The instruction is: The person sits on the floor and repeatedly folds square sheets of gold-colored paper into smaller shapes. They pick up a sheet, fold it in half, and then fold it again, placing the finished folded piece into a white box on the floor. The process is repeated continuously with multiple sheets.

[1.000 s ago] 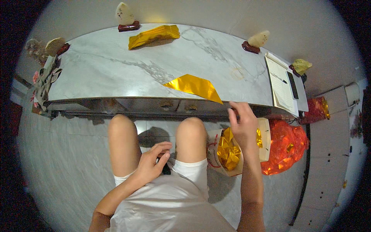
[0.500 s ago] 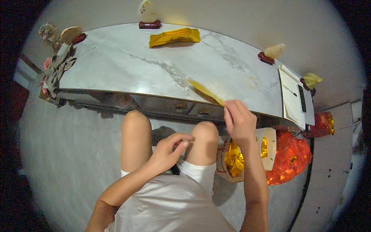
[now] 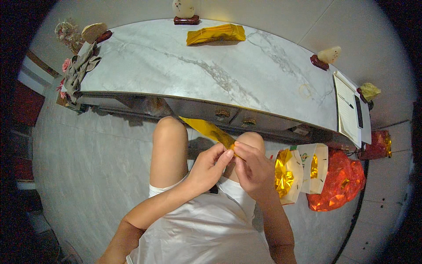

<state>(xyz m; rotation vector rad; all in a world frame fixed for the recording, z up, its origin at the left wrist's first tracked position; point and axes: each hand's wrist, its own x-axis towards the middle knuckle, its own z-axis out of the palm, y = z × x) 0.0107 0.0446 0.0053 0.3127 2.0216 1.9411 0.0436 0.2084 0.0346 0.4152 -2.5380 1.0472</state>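
A narrow sheet of gold paper (image 3: 206,130) slants over my lap, its far tip pointing up and left towards the table edge. My left hand (image 3: 209,169) pinches its near end between thumb and fingers. Right beside it, my right hand (image 3: 255,169) grips the same end, the fingertips of both hands close together. The fingers cover that end, so whether it is folded there cannot be seen. On the marbled grey-white table (image 3: 154,75) lies a stack of similar gold paper (image 3: 216,34), towards the back edge.
White paper bags (image 3: 296,176) holding gold foil pieces stand on the floor at the right, beside a red bag (image 3: 338,182). A notebook (image 3: 347,105) with a pen and a phone (image 3: 358,112) lie on the table's right end. A grey cloth (image 3: 81,66) drapes the left end.
My right hand has brought the gold sheet down and left from the table edge to above my lap. My left hand has moved right and taken hold of its near end. The view has shifted slightly.
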